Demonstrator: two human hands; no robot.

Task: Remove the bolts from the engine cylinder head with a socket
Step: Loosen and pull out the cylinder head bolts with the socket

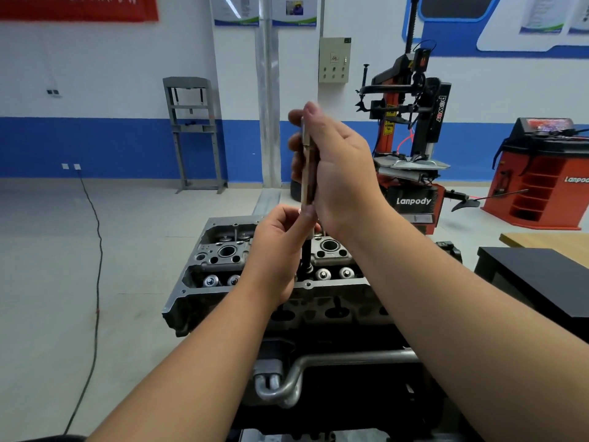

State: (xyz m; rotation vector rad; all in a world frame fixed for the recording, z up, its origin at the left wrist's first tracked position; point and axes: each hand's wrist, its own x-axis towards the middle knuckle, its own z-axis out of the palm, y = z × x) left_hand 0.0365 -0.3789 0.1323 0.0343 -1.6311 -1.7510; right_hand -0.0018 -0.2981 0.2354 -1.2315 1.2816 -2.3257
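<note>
The grey aluminium cylinder head (220,260) sits in front of me on a dark engine stand, with valve springs and spark plug wells showing on top. A long metal socket tool (306,167) stands upright over the middle of the head. My right hand (338,173) grips its upper shaft, fingers wrapped round it. My left hand (280,247) pinches the lower end of the shaft where the dark socket (307,253) drops toward the head. The bolt under the socket is hidden.
A red and black tyre changer (411,148) stands behind the engine, a red wheel balancer (541,173) at the right. A black-topped bench (535,275) lies close on my right. A grey press frame (194,132) stands by the wall. A black cable (95,250) runs across the floor at left.
</note>
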